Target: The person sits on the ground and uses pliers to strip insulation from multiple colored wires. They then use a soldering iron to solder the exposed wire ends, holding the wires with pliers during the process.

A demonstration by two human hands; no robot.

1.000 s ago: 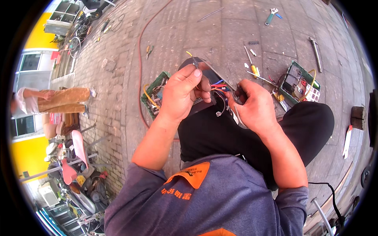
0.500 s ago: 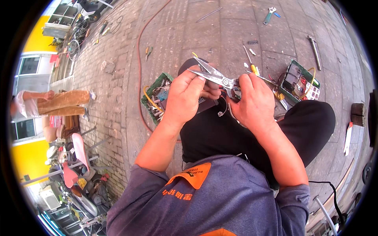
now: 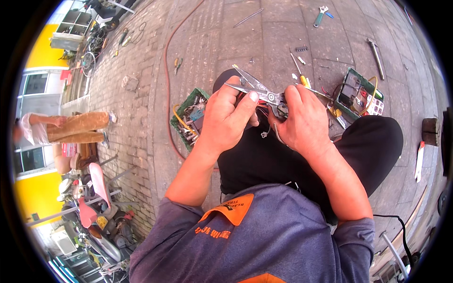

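Observation:
Over my lap, my right hand [image 3: 304, 115] grips a pair of scissors [image 3: 264, 94] by the handles, blades spread and pointing left. My left hand [image 3: 229, 115] is closed beside the blades, its thumb lying along the lower one near the pivot. What the left fingers pinch is hidden behind the hand and blades. Thin red and dark wires [image 3: 262, 113] show under the scissors, between the hands. A small pale connector [image 3: 264, 135] hangs below them.
Two green crates of tools and parts, a left crate [image 3: 181, 123] and a right crate [image 3: 348, 96], flank my knees. A screwdriver [image 3: 302, 78], an adjustable wrench [image 3: 321, 16] and a hammer [image 3: 376, 59] lie on the paving. A red hose [image 3: 167, 85] runs left; another person [image 3: 71, 126] stands farther off.
My left hand has shifted right, its thumb moving along the blade toward the pivot. Its fingers now cover more of the space below the scissors. The blades stay spread.

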